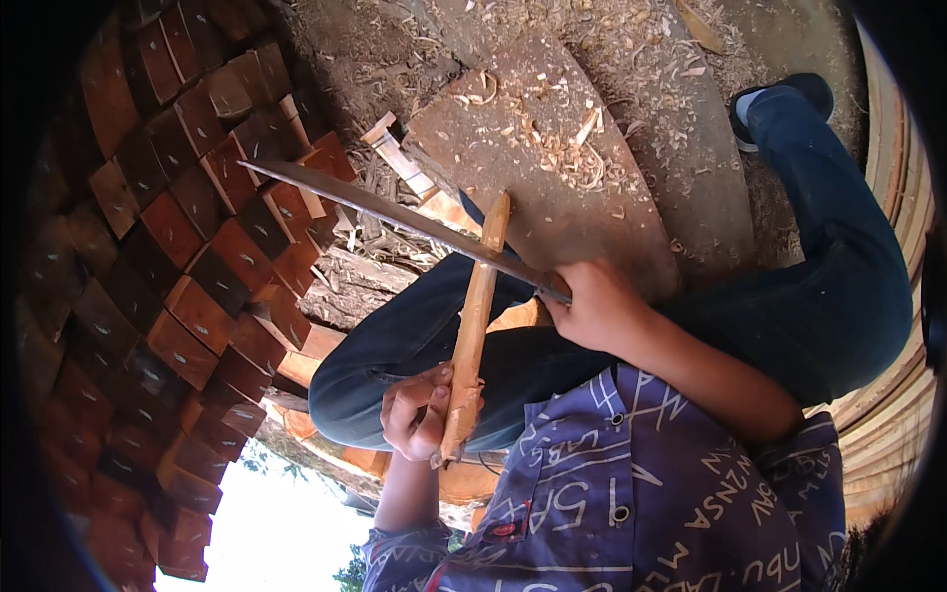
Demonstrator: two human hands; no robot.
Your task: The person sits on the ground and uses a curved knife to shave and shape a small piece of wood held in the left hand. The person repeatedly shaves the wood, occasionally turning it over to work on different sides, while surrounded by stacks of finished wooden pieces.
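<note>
A pale, peeled wooden stick (472, 326) slants up from my lap, its far end cut to a point. My left hand (419, 409) is closed around its lower end, fingers wrapped and thumb along the side. My right hand (597, 308) grips a machete (395, 214) with a long dark blade; the fist hides its handle. The blade points to the far left and crosses over the stick a little below its pointed tip, seemingly resting against it.
In front of me a broad wooden slab (552, 128) carries curled shavings (582, 148). More shavings litter the dirt around it. Stacked reddish-brown wood blocks (197, 257) rise on the left. Layered, curved pale wood (903, 197) stands along the right. My jean-clad legs (819, 286) are bent apart.
</note>
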